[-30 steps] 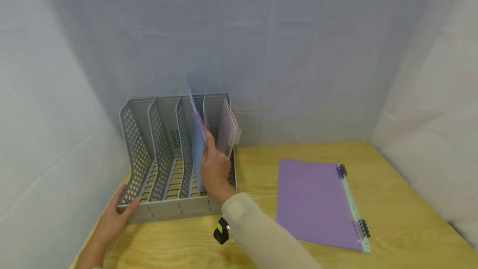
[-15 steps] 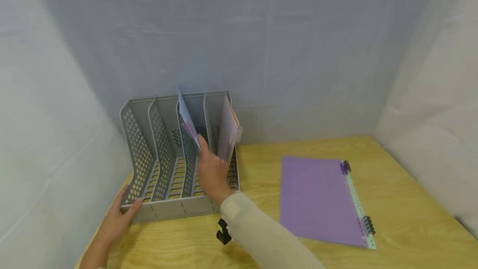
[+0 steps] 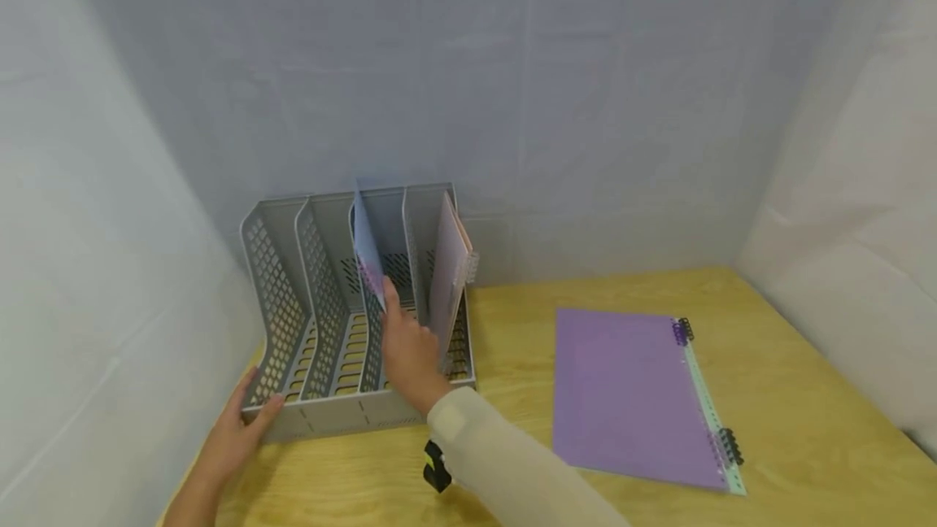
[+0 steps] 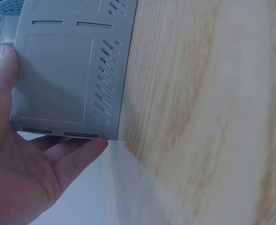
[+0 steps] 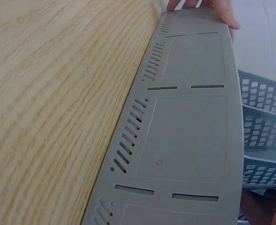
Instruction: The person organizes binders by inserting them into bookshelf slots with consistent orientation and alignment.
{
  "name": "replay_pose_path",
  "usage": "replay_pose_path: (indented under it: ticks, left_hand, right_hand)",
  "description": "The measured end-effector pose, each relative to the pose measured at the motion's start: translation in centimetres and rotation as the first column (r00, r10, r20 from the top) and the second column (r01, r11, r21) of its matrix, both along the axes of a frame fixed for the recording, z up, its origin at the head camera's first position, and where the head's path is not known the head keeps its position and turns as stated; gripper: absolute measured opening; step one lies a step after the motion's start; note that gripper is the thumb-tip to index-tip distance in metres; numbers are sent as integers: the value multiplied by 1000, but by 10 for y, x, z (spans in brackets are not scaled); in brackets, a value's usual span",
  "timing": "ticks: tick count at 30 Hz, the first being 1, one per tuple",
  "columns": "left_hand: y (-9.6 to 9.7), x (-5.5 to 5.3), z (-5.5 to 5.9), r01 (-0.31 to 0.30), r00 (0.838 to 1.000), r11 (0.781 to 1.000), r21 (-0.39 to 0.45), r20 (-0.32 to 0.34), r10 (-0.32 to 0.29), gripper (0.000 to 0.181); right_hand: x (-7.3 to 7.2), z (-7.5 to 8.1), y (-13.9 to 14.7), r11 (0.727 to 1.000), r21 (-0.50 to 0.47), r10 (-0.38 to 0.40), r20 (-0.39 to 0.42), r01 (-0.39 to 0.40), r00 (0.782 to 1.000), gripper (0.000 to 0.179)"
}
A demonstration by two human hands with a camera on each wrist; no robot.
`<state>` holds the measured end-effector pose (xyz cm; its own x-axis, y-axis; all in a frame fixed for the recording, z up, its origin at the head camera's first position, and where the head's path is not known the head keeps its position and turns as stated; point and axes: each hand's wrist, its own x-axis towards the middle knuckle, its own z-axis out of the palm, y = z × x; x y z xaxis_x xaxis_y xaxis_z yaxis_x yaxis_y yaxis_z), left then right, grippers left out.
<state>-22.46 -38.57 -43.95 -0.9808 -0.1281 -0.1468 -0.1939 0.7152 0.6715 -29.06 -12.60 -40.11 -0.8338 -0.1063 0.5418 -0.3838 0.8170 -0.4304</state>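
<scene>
A grey file organizer [image 3: 333,417] with upright perforated dividers stands on the wooden table. My left hand [image 3: 233,439] grips its front left corner; the left wrist view has the thumb at the top rim and fingers around the end. In the third compartment from the left, a thin blue loose-leaf notebook [image 3: 366,238] with purple rings leans left against the divider. My right hand [image 3: 411,352] pinches its front edge, index finger along it, thumb hidden. Beside that hand, a pale pink notebook [image 3: 448,275] with clear rings stands in the rightmost compartment.
On the table to the right lies a purple ring notebook [image 3: 633,397], with black rings and a mint strip showing along its right edge. A pale sheet wall [image 3: 622,120] rises behind the organizer. A black wrist device [image 3: 436,467] hangs below my right sleeve.
My right hand has moved the blue notebook left and down, from tilting over the compartment to leaning on its left divider. My left hand keeps its grip on the organizer's corner.
</scene>
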Motion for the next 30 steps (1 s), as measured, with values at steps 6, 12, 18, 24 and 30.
replay_pose_path:
  ticks: [6, 12, 18, 24, 30]
  left_hand:
    - [0, 2, -1, -6, 1000, 1000, -1, 7, 6, 87]
    - [3, 2, 0, 1, 1000, 1000, -10, 3, -1, 86]
    - [4, 0, 2, 8, 1000, 1000, -21, -7, -8, 85]
    - [5, -1, 2, 4, 1000, 1000, -25, 4, -4, 86]
    - [3, -1, 2, -19, 999, 1000, -20, 44, 20, 88]
  right_hand:
    - [1, 0, -6, 1000, 17, -8, -16, 8, 1000, 57]
    - [0, 1, -7, 1000, 3, 8, -32, -8, 999, 63]
    - [-1, 3, -7, 995, -27, 95, 34, -94, 995, 73]
    - [5, 5, -6, 988, -21, 156, 102, -154, 983, 79]
    - [12, 3, -6, 979, 62, 180, 175, -193, 968, 88]
